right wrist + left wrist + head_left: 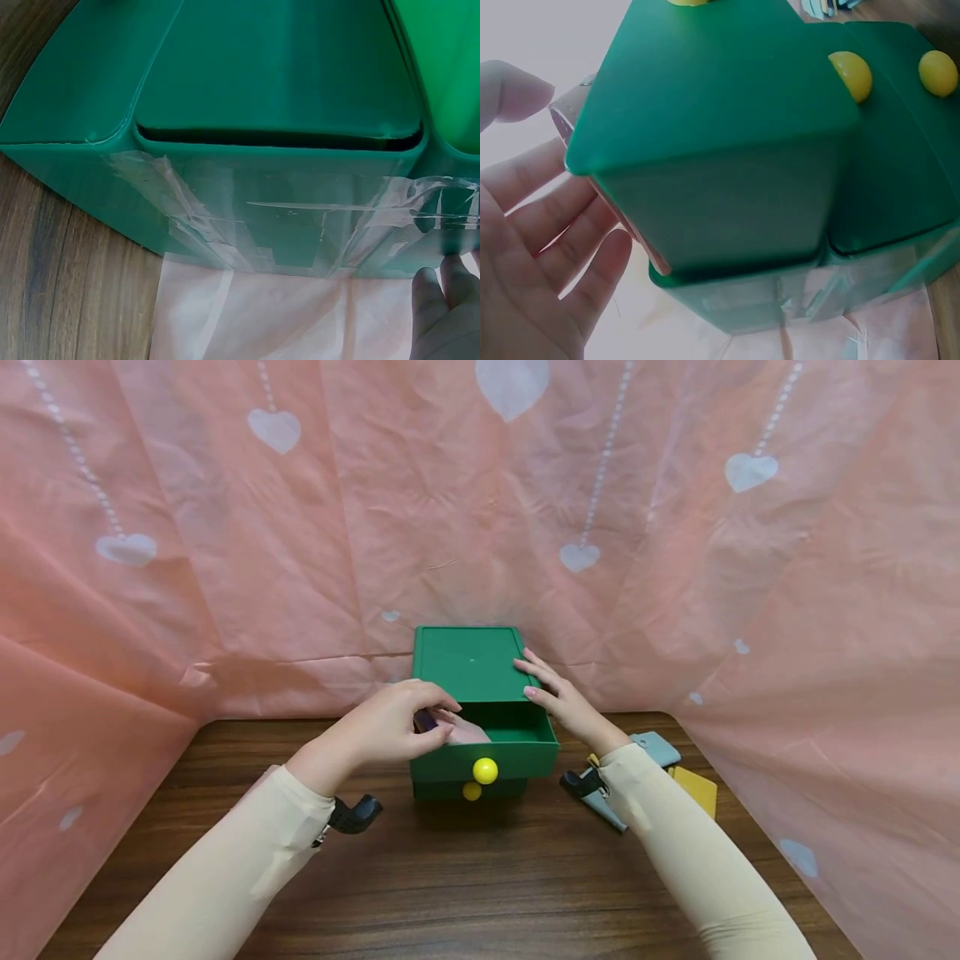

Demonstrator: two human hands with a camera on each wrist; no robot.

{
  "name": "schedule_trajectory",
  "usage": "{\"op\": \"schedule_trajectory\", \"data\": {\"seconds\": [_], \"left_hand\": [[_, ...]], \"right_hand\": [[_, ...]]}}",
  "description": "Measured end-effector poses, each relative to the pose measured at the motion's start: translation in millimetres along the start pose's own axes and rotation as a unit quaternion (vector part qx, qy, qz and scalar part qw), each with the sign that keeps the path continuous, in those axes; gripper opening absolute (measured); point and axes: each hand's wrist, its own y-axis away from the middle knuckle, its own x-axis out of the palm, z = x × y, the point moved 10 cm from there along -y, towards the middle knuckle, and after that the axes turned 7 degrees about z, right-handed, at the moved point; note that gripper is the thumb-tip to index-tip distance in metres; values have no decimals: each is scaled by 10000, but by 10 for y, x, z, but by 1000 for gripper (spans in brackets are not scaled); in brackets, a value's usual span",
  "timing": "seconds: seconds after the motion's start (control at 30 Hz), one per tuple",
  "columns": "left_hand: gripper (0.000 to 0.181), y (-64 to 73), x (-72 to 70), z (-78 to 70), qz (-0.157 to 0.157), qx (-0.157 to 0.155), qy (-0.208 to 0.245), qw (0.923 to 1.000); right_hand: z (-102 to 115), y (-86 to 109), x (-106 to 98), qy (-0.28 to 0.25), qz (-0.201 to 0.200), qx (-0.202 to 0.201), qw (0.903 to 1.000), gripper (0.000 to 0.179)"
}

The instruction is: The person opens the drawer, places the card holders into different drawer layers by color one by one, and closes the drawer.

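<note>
A green drawer cabinet (472, 664) stands at the far side of the table, its upper drawer (521, 760) pulled out. My left hand (386, 718) is at the drawer's left side, thumb and fingers around a pink wallet (467, 731) that leans up over the drawer wall. In the left wrist view the wallet's curved end (571, 112) shows between thumb and index finger, while the other fingers extend behind the drawer. My right hand (566, 697) rests with spread, fairly straight fingers at the cabinet's right top edge; some fingertips are seen in the right wrist view.
Right of the cabinet lie a light blue wallet (656, 748), a yellow one (696, 789) and another grey-blue piece (603, 810), partly behind the right forearm. Yellow knobs (485, 771) stick out from the drawer fronts. A pink curtain (480, 527) hangs close behind the cabinet.
</note>
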Motion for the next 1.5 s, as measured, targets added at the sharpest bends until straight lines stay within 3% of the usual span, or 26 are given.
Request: {"op": "schedule_trajectory", "data": {"seconds": [0.33, 0.67, 0.97, 1.5], "left_hand": [[23, 87, -35, 36, -295, 236, -288, 9989], [21, 112, 0, 58, -283, 225, -200, 9991], [24, 128, 96, 96, -14, 63, -5, 10000], [23, 266, 74, 95, -342, 131, -51, 9993]], "right_hand": [[7, -8, 2, 20, -6, -7, 10000, 52], [13, -6, 4, 57, -25, 13, 10000, 52], [6, -9, 34, 12, -34, 36, 10000, 52], [4, -11, 38, -15, -43, 50, 10000, 52]]}}
